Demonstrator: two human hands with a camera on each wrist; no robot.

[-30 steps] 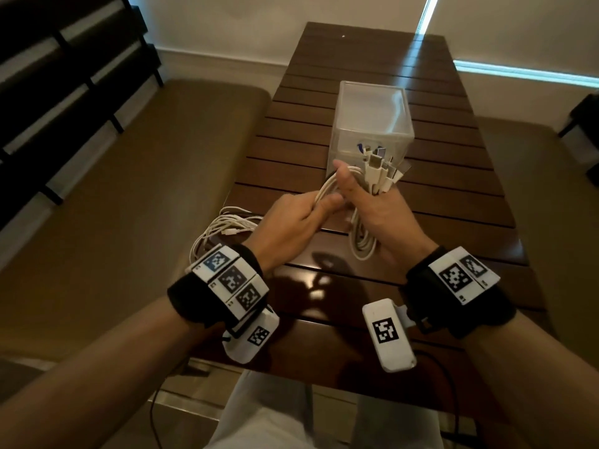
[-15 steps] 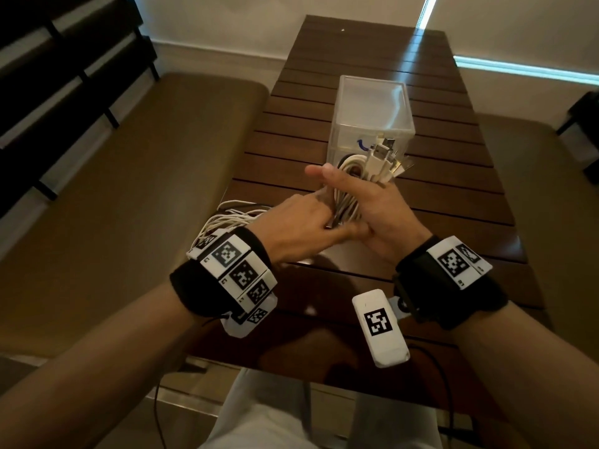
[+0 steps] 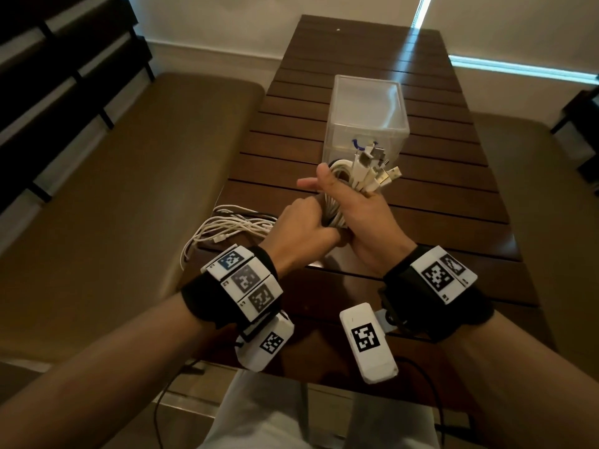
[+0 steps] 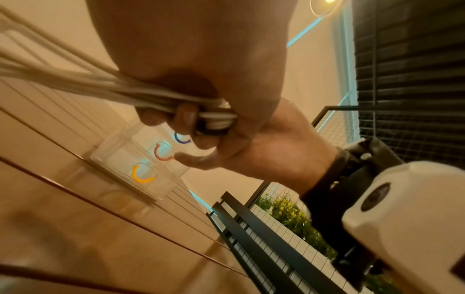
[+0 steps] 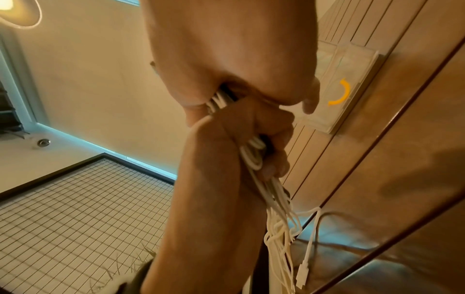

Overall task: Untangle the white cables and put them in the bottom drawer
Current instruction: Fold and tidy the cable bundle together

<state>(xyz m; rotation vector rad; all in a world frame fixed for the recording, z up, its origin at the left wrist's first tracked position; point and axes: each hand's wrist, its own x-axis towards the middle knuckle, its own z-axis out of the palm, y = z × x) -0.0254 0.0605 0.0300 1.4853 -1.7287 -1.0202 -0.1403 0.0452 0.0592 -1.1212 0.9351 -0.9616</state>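
Observation:
A bundle of white cables (image 3: 343, 171) is held above the wooden table (image 3: 453, 202), its USB plugs (image 3: 377, 166) fanning out at the top. My right hand (image 3: 361, 222) grips the bundle from the right, thumb and forefinger stretched left. My left hand (image 3: 303, 228) is fisted round the bundle's lower part (image 4: 156, 95), touching the right hand (image 4: 264, 143). Loose strands (image 3: 233, 226) trail from my left fist over the table's left edge (image 5: 284, 228). Behind stands the clear drawer unit (image 3: 368, 115); its bottom drawer has a yellow handle (image 4: 142, 175) and looks closed.
The drawer unit also has a blue handle (image 4: 181, 139) and a red one (image 4: 162, 154). Brown cushioned benches (image 3: 113, 202) run along both sides of the table. A dark cord (image 3: 421, 377) hangs at the near table edge.
The loop that hung under my right hand has been gathered up. My left hand went from pinching the cables to a full fist round them, and both hands rose slightly.

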